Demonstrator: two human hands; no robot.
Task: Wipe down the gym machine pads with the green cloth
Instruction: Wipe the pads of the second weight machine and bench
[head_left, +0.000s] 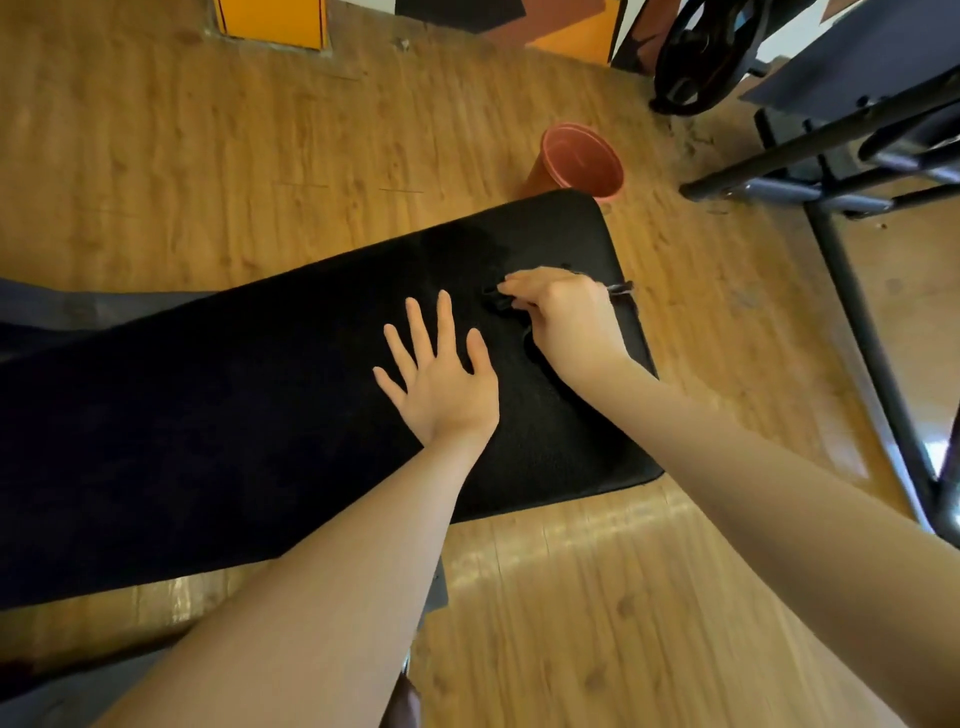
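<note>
A long black bench pad (234, 415) runs from the left edge to the centre right. My left hand (441, 379) lies flat on the pad with its fingers spread. Just beyond it, near the pad's far right end, my right hand (566, 317) grips a dark bunched cloth (498, 299) and presses it on the pad. The cloth looks almost black here, and most of it is hidden under the hand. A thin striped edge shows by the knuckles.
A reddish plastic bucket (582, 161) stands on the wooden floor (208, 156) just past the pad's far end. A black metal machine frame (852, 291) and a weight plate (701, 57) fill the right and upper right. Orange panels line the far wall.
</note>
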